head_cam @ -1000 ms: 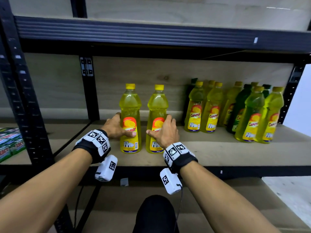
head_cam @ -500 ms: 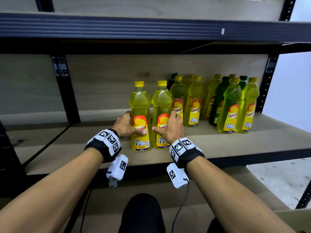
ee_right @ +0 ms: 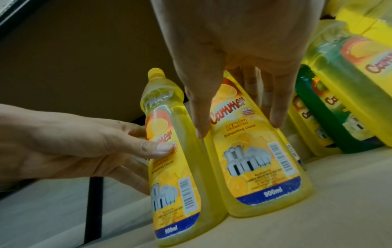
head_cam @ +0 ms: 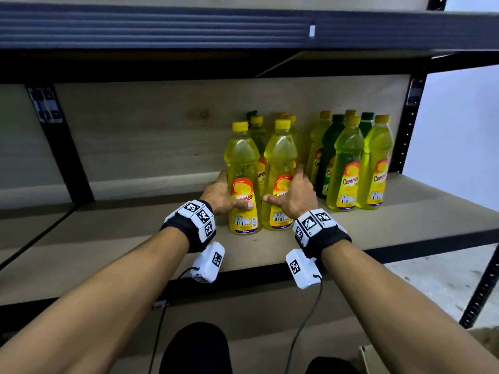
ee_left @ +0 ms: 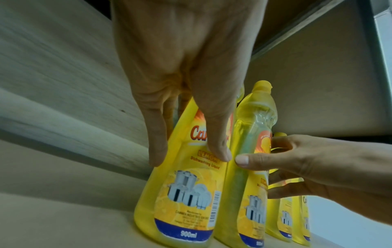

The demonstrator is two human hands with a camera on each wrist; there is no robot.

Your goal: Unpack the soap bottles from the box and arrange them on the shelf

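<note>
Two yellow bottles stand upright, side by side, on the shelf (head_cam: 270, 252). Left hand (head_cam: 220, 194) grips the left bottle (head_cam: 243, 184); right hand (head_cam: 294, 195) grips the right bottle (head_cam: 279, 171). Stocked bottles (head_cam: 351, 163) stand just behind and right.

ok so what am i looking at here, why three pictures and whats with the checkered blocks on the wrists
No robot here: a person stocks a shelf with bare hands. The big picture comes from a camera on the head; the other two come from cameras strapped to each wrist, looking along the fingers. The checkered wristbands are part of that recording gear. The left hand grips one yellow soap bottle, and the right hand grips another yellow bottle beside it. Both bottles stand upright on the wooden shelf. To their right stands a group of yellow and green bottles.
</note>
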